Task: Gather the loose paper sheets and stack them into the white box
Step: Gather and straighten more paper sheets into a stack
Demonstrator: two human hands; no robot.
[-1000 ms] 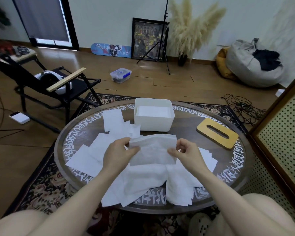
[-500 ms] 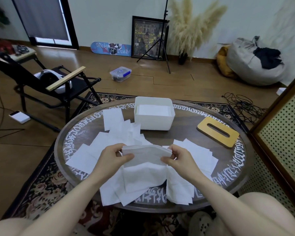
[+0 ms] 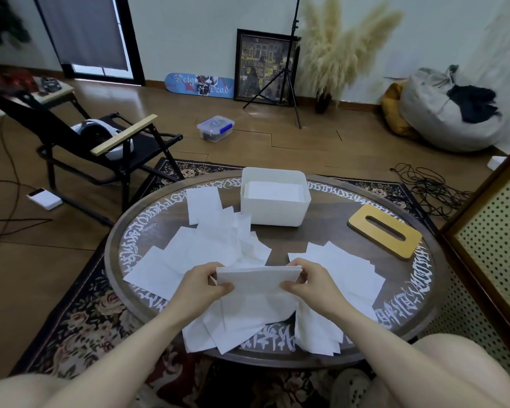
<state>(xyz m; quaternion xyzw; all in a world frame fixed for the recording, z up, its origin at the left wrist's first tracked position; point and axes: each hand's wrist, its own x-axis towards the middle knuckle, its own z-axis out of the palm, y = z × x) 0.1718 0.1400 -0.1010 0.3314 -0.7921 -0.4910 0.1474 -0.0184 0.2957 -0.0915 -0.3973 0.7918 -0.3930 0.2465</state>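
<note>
Left hand (image 3: 202, 285): fingertips hidden behind the held paper sheets (image 3: 258, 279).
Right hand (image 3: 309, 285): fingertips likewise covered by the sheets.
Held paper sheets: count cannot be told (edges merge).
Loose sheets (image 3: 242, 322) under the hands: partly covered, overlapping; number unclear.
White box (image 3: 274, 212): floor hidden by paper inside; depth of that stack unreadable.
Tabletop (image 3: 330, 231): rim lettering illegible, near edge partly covered by forearms.
Folding chair (image 3: 71, 136): back blurred at the left edge.
Knees: cut off by the bottom edge.
</note>
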